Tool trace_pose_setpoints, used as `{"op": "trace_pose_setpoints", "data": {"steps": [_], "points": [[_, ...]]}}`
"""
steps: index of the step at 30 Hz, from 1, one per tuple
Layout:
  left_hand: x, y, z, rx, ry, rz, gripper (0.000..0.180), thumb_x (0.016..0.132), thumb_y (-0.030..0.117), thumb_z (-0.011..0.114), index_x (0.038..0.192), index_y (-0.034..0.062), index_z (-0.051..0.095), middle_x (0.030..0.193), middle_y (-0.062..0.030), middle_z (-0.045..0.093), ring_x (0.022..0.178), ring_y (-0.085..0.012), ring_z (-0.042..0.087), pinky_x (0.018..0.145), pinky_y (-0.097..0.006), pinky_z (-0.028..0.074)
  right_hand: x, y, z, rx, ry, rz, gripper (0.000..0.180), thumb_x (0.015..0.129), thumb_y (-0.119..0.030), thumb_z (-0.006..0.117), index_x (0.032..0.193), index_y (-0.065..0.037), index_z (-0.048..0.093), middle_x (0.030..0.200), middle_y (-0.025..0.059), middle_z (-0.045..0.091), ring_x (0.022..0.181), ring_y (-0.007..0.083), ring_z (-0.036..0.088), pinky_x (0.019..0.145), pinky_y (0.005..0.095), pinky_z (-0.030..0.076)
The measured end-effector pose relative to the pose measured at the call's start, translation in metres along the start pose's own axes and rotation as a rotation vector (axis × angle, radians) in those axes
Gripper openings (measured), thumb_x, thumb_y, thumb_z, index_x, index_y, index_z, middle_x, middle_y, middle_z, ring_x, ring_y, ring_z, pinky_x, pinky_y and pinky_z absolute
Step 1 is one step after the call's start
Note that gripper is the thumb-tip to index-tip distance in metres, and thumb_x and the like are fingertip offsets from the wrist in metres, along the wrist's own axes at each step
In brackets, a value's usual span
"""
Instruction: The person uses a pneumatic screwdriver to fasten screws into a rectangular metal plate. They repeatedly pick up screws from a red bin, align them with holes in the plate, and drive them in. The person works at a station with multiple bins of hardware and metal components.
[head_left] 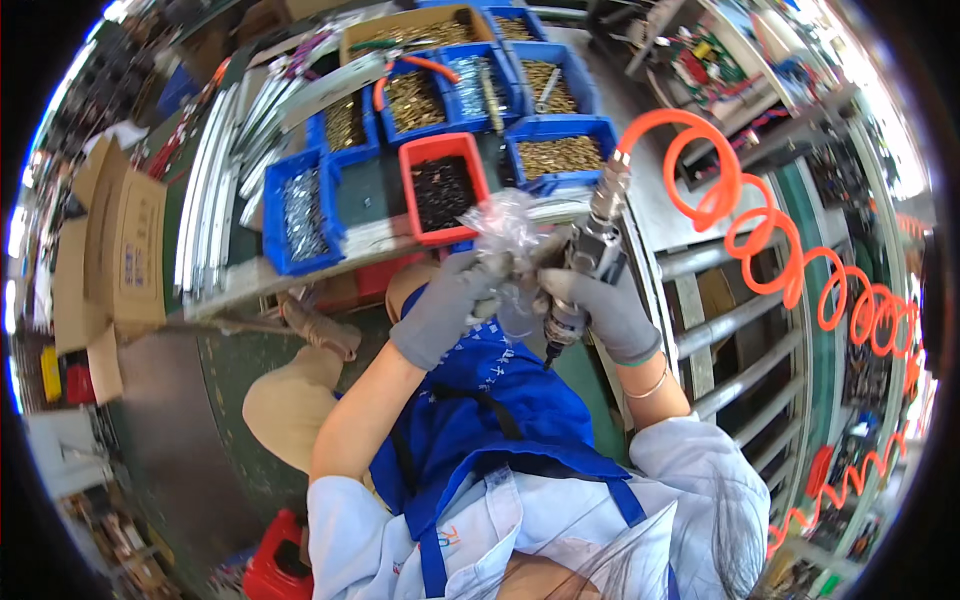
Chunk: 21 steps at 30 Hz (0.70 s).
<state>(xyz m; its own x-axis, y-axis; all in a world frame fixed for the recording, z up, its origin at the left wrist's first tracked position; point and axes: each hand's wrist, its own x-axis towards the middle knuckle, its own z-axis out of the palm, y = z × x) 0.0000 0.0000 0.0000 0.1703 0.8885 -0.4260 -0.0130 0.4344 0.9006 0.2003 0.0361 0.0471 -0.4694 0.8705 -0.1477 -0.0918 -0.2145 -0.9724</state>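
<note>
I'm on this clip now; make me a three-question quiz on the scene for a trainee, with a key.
1. Which hand grips the pneumatic screwdriver?
2. True or false: the red bin is filled with brass-coloured screws.
3. Fill in the missing word: the gloved left hand holds crumpled, clear ____.

Key:
1. The right hand.
2. False; it contains dark pieces.
3. Plastic.

Before us, a green-topped table (pixel 372 180) holds several blue bins (pixel 273 215), a red bin (pixel 447 237) near its front edge, and long silver metal strips (pixel 204 200) along the left.
</note>
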Motion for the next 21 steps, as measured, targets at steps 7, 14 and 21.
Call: {"op": "trace_pose_setpoints", "data": {"steps": [7, 14, 21], "points": [[0.026, 0.001, 0.041, 0.072, 0.059, 0.276, 0.025, 0.094, 0.028, 0.056, 0.092, 0.0038, 0.063, 0.065, 0.0052, 0.048, 0.055, -0.0028, 0.042, 0.047, -0.021, 0.032, -0.018, -0.014, -0.029, 0.172, 0.159, -0.217, 0.028, 0.08, -0.009, 0.061, 0.107, 0.0, 0.061, 0.109, 0.0078, 0.062, 0.093, 0.014, 0.06, 0.083, 0.029, 0.048], [0.015, 0.007, 0.101, 0.026, 0.001, 0.315, 0.02, 0.089, 0.022, 0.057, 0.087, 0.0031, 0.059, 0.068, 0.0023, 0.053, 0.059, -0.0093, 0.05, 0.055, -0.026, 0.041, -0.045, -0.004, -0.042, 0.176, 0.195, -0.127, 0.023, 0.08, -0.017, 0.069, 0.098, -0.005, 0.062, 0.089, 0.0021, 0.064, 0.077, 0.0075, 0.059, 0.068, 0.0254, 0.049], [0.007, 0.012, 0.144, 0.824, -0.007, 0.66, 0.06, 0.057, 0.028, 0.088, 0.102, -0.0009, 0.06, 0.086, -0.0111, 0.068, 0.077, -0.0191, 0.066, 0.07, -0.032, 0.052, -0.077, 0.011, -0.055, 0.25, 0.346, -0.223, 0.021, 0.081, -0.019, 0.07, 0.092, -0.003, 0.062, 0.079, 0.0032, 0.062, 0.072, 0.0079, 0.056, 0.067, 0.0242, 0.045]]}}
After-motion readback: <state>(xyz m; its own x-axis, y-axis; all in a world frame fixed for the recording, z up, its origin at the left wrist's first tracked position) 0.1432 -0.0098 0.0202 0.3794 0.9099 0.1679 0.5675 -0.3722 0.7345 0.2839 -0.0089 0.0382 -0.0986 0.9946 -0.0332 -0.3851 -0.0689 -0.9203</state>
